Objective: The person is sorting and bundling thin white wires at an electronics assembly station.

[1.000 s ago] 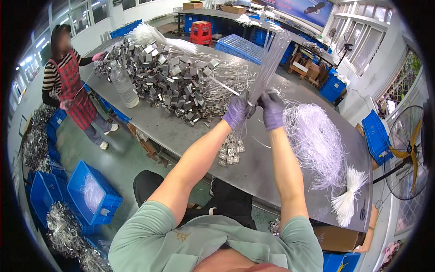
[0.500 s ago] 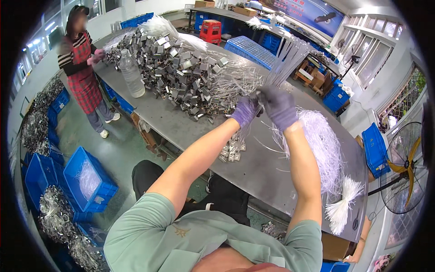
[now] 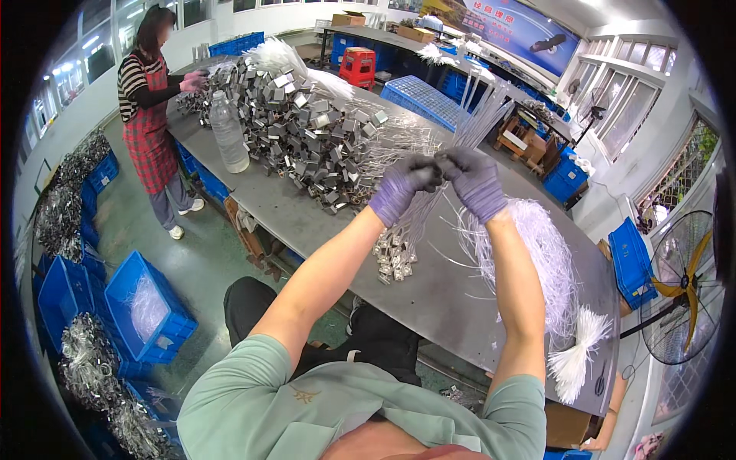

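Note:
Both my hands wear purple gloves with dark grey fingers and meet above the table (image 3: 452, 307). My left hand (image 3: 405, 184) is closed, its fingertips pinched together. Close beside it my right hand (image 3: 474, 182) is closed too, thumb and fingers pressed together. What the fingertips pinch is too small to make out. Beneath and behind the hands lies a bundle of thin clear strips (image 3: 481, 123), fanning out on the far side. Toward me the strips end in a cluster of small metal pieces (image 3: 395, 257). My gloves hide the bundle's middle.
Left of my hands rises a large heap of metal-ended strips (image 3: 307, 126), beside a clear plastic bottle (image 3: 228, 134). Loose clear strips (image 3: 548, 261) and a white strip bundle (image 3: 580, 353) lie rightward. A co-worker (image 3: 146, 115) stands far left. Blue crates (image 3: 157, 307) and a fan (image 3: 682, 287) flank the table.
My left hand has shifted slightly left, and a narrow gap shows between the gloves. My right hand has turned. The co-worker's head and arms have moved slightly right.

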The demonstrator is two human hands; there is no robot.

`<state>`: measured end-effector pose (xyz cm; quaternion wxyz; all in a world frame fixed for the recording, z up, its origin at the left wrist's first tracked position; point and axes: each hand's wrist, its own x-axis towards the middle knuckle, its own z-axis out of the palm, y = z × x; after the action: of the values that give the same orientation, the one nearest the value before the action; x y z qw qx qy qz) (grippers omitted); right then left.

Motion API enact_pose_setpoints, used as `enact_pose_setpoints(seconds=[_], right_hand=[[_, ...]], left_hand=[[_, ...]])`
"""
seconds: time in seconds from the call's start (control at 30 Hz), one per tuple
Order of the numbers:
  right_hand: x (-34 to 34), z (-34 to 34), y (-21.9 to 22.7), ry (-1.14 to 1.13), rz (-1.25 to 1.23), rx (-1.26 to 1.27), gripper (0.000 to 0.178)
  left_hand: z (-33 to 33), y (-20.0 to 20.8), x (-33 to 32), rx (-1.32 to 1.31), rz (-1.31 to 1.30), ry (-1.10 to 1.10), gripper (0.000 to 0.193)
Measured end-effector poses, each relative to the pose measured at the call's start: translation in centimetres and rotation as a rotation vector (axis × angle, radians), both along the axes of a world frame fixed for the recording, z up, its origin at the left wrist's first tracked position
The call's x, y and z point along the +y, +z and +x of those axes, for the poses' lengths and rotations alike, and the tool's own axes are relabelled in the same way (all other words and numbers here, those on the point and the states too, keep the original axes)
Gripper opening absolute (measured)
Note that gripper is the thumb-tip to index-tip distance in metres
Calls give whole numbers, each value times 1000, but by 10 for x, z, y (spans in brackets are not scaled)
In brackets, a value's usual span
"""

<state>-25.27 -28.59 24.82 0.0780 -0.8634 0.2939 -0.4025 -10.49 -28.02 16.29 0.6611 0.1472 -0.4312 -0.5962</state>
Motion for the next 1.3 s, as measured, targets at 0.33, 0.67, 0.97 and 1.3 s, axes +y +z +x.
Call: enact_pose_setpoints(seconds=[0.33, 0.67, 0.97, 1.3], right_hand=[[39, 28, 39, 41, -139, 405, 38], [1, 15, 5, -102, -123, 437, 30], [-4, 13, -10, -192, 239, 341, 31], [10, 15, 1, -284, 482, 408, 25]], left_hand=[[-2, 6, 16, -715, -285, 462, 14], [3, -5, 5, -150, 16, 253, 12], [10, -7, -1, -25, 75, 222, 23], [-18, -16, -32, -650, -362, 1035, 12]])
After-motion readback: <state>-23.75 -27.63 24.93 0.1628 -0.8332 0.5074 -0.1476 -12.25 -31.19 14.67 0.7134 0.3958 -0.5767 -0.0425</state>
